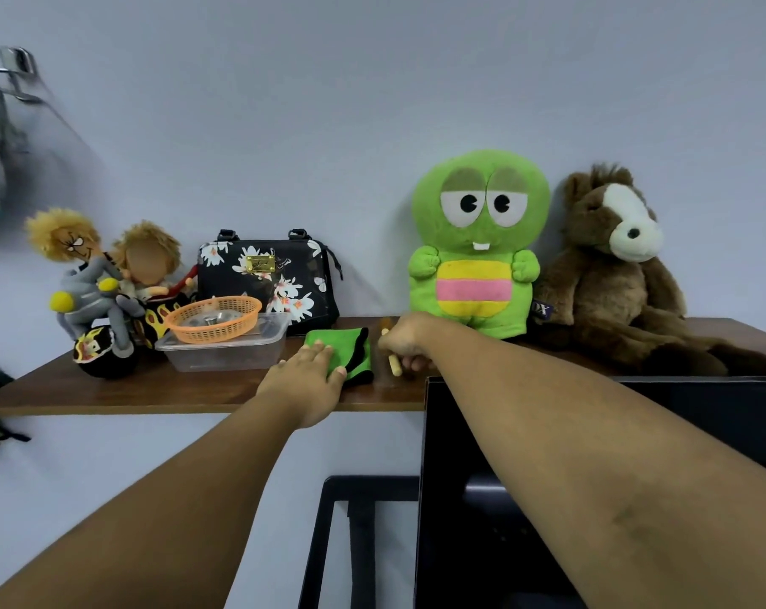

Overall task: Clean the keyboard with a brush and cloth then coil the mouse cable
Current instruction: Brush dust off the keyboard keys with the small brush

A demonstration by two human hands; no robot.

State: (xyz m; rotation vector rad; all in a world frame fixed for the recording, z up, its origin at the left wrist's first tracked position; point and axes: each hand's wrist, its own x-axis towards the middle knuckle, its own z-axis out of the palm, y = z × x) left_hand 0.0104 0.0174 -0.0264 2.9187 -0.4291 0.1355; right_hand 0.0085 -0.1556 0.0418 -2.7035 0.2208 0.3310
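A brown wooden shelf (108, 389) runs along the wall. On it, toward 1 o'clock, sit a brown plush horse (614, 274) and a green plush toy (477, 243); a floral handbag (266, 274) stands at 11 o'clock. Near centre lies the folded green cloth (350, 345), with the left hand (310, 380) resting on it, fingers straight. Just beside it at 3 o'clock, the right hand (405, 340) grips the pale wooden brush handle (394, 364), fingers curled round it.
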